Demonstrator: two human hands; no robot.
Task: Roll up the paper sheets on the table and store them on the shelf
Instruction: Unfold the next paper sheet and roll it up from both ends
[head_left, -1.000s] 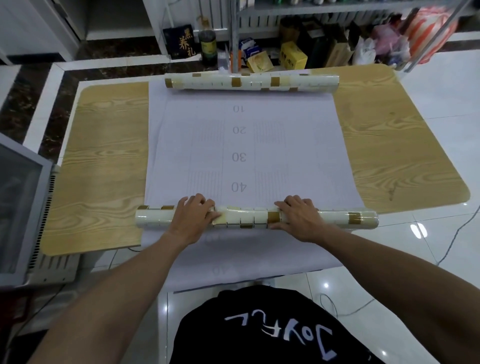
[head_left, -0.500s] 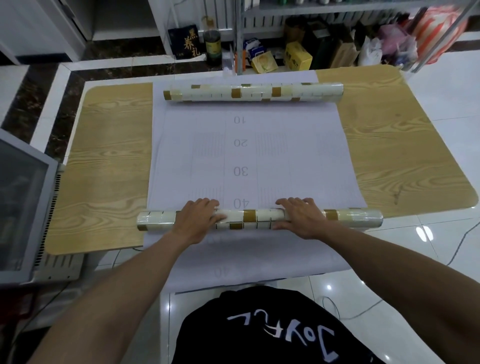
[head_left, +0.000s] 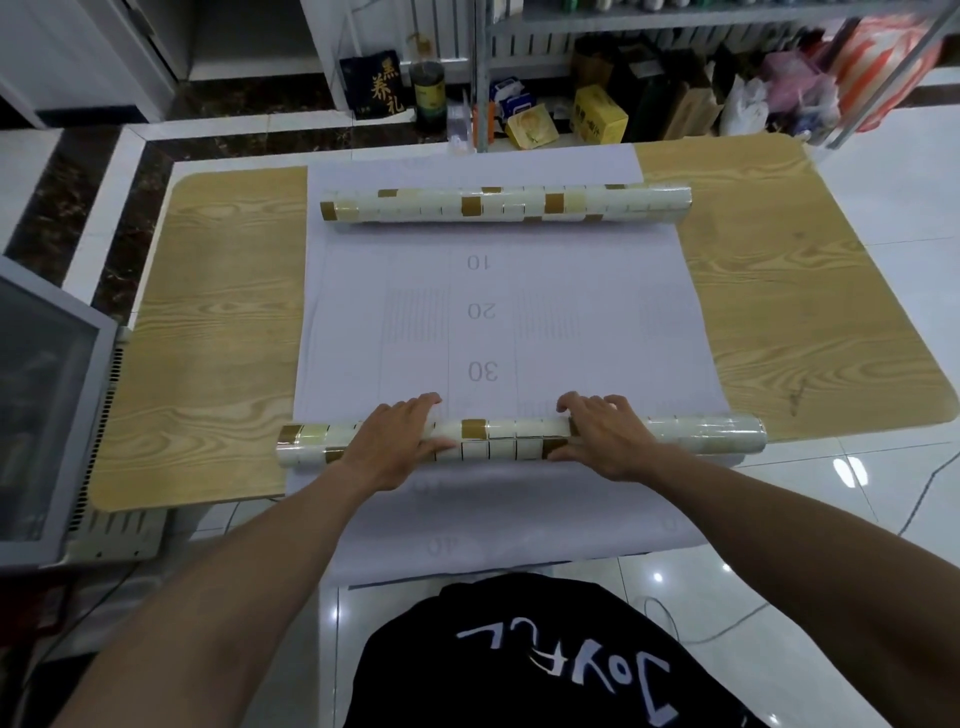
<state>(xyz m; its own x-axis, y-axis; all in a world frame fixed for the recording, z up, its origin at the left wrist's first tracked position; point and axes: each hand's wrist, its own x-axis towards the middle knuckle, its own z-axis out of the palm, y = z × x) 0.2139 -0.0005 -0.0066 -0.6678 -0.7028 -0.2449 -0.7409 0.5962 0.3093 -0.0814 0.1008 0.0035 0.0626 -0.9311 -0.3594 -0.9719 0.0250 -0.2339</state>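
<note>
Near roll (head_left: 501, 441) has advanced across wooden table (head_left: 223, 364) under flat-fingered left hand (head_left: 395, 441) and right hand (head_left: 602, 441).

Shiny white tile floor (head_left: 893, 218) with a dark marble border (head_left: 52, 218), grey vented cabinet (head_left: 47, 415) off left, boxes (head_left: 597, 117) and bags (head_left: 878, 57) cluttered along the back.

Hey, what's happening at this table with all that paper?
A person is rolling up paper on a light wooden table. Their left hand and right hand both rest on a long cream-and-gold tile-patterned roll near the table's front edge, fingers laid over its top. It sits on a white numbered sheet spread toward a second, similar roll lying untouched at the far end. Neither roll is shelved yet.
</note>
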